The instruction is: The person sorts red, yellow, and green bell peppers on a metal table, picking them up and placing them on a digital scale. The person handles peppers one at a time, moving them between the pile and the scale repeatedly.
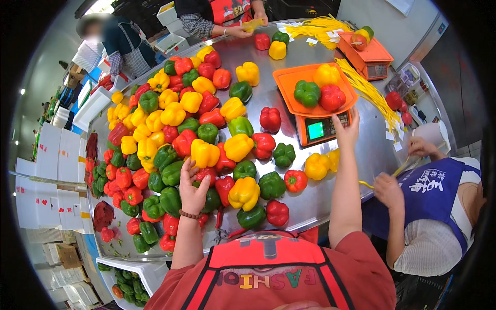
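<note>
My left hand (194, 190) is open over the near part of a big heap of bell peppers, thumb and fingers apart. Close to it lie a yellow bell pepper (204, 153) and a dark green bell pepper (170, 199). My right hand (346, 127) is open at the near right corner of an orange-trayed scale (287, 95), its fingertips by the tray's edge. In that tray sit a green bell pepper (307, 94), a yellow bell pepper (326, 75) and a red bell pepper (332, 97). Below the tray, the scale's display (315, 130) glows green.
A co-worker in a blue apron (429, 188) handles a yellow strip at the right. Across the metal table (305, 219), another person's hands (243, 32) hold something yellow. Yellow ties (367, 90) lie beside a second orange scale (373, 55). A white crate (150, 271) stands at lower left.
</note>
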Available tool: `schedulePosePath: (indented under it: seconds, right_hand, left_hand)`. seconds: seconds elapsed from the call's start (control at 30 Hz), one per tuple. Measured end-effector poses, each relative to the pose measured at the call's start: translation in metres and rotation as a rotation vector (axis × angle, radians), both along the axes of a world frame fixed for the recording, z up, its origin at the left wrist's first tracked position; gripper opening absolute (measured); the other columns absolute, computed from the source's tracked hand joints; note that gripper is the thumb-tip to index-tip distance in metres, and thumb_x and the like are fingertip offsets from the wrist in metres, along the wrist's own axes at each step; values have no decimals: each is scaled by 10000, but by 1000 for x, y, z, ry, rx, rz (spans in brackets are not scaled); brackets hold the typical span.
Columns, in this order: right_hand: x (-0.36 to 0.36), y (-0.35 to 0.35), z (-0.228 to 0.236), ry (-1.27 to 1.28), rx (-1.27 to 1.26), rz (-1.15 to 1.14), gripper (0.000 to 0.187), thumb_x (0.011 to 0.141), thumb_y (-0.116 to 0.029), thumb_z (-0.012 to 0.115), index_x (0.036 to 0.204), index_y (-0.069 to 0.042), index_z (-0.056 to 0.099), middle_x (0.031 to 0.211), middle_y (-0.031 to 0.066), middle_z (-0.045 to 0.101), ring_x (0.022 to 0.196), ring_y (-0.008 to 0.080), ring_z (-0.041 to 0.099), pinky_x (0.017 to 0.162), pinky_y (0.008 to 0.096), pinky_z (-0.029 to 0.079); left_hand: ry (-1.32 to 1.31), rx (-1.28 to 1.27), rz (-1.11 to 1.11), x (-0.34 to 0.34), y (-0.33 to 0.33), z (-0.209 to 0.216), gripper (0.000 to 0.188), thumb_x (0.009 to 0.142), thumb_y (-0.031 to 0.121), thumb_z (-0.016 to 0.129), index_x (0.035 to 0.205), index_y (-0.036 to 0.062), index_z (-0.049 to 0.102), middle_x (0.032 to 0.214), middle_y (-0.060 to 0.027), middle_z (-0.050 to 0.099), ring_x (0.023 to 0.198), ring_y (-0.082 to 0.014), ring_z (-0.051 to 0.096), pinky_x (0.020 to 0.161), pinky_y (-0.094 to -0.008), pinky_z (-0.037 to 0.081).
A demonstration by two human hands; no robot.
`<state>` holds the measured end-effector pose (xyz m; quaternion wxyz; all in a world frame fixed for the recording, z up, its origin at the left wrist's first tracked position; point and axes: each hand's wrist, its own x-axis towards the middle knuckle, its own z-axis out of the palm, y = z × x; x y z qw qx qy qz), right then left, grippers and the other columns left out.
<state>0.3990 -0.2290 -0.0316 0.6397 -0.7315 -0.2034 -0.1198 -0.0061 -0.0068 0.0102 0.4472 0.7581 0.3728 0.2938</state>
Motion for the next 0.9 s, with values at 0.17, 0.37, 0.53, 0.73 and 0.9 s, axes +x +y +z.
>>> schedulePosePath:
  seconds: [0.17,0.37,0.53,0.73,0.9]
  right_hand:
    - [-60,-60,-14,44,-411,-89,517,799,-214,745,1244,-22,565,1278,184,564,1169,340,533,998,411,414]
    - [-88,-72,-38,-68,-593,-55,448,804,-199,721,1200,-34,592,1332,190,501,1230,368,461,1039,438,376]
    - [-88,-68,-33,-40,-626,-58,429,803,-198,719,1182,-34,603,1361,186,480,1249,374,439,1050,446,366]
    - [-80,-74,-41,-78,-581,-80,449,810,-198,715,1208,-37,585,1300,182,541,1197,363,497,1020,423,397]
    - [-53,-63,-18,-81,-414,-59,485,798,-215,734,1217,-30,574,1202,177,605,1103,349,573,946,391,451]
  left_hand:
    - [11,-28,9,-7,-2,-3,721,803,54,705,1429,30,348,1351,-153,504,1136,-248,564,957,-366,461]
    - [-5,50,-76,10,-9,-4,702,803,60,714,1411,19,367,1339,-148,510,1132,-246,565,977,-359,452]
    - [-6,-25,-204,21,-35,4,655,802,69,720,1379,10,416,1256,-142,563,1160,-239,549,997,-357,439]
    - [170,107,-472,16,-50,-6,719,730,182,782,1347,19,451,1286,-180,538,1191,-318,528,1017,-381,420]
    - [278,218,-628,17,-56,-1,796,673,265,824,1339,35,454,1304,-185,520,1241,-365,476,1052,-414,386]
